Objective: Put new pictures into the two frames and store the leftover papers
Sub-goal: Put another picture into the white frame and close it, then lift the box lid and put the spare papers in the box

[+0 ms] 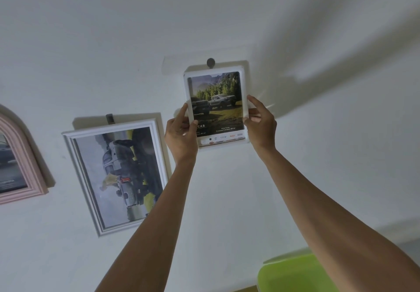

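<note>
Both hands, left (pixel 180 133) and right (pixel 261 124), fingers clamped on white frame (pixel 216 107) at wall hook (pixel 210 62)

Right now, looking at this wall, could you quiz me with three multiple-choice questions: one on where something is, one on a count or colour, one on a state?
1. Where is the small white frame relative to the larger white frame?
A. above and to its right
B. directly below
C. far left

2. How many frames show on the wall?
A. one
B. three
C. five

3. How is the small white frame held?
A. by one hand
B. by both hands at its sides
C. by nobody

Answers:
1 A: it sits higher, under a round hook.
2 B: two white ones plus a pink arched frame.
3 B: the left hand and right hand grip opposite edges.
</note>
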{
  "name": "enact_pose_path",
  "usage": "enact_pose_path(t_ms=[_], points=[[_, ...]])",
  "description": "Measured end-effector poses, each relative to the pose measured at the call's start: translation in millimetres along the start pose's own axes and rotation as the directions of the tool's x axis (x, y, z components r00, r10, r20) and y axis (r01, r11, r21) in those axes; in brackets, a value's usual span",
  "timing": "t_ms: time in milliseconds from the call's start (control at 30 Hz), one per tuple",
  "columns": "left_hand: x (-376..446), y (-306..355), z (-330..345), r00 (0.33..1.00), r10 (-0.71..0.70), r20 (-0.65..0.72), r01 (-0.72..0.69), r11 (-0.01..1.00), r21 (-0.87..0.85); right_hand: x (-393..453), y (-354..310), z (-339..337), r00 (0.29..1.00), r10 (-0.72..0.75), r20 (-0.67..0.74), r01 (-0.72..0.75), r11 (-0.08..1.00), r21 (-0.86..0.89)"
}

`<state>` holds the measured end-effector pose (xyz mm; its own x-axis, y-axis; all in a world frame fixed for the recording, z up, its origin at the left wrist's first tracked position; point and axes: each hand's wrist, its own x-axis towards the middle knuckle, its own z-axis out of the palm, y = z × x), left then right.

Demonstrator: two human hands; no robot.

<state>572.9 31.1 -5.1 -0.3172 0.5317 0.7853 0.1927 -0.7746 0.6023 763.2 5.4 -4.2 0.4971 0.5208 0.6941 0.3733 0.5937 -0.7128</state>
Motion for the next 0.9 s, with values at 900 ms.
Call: enact_pose_path(t_ms=[900], points=[[-246.6, -41.2, -92.1, 0.775, -0.59, 0.225, 0.577, 0.807, 0.127, -216.9, 31.7, -128.0, 0.877, 0.48, -0.019, -0.457, 0.822, -0.339]])
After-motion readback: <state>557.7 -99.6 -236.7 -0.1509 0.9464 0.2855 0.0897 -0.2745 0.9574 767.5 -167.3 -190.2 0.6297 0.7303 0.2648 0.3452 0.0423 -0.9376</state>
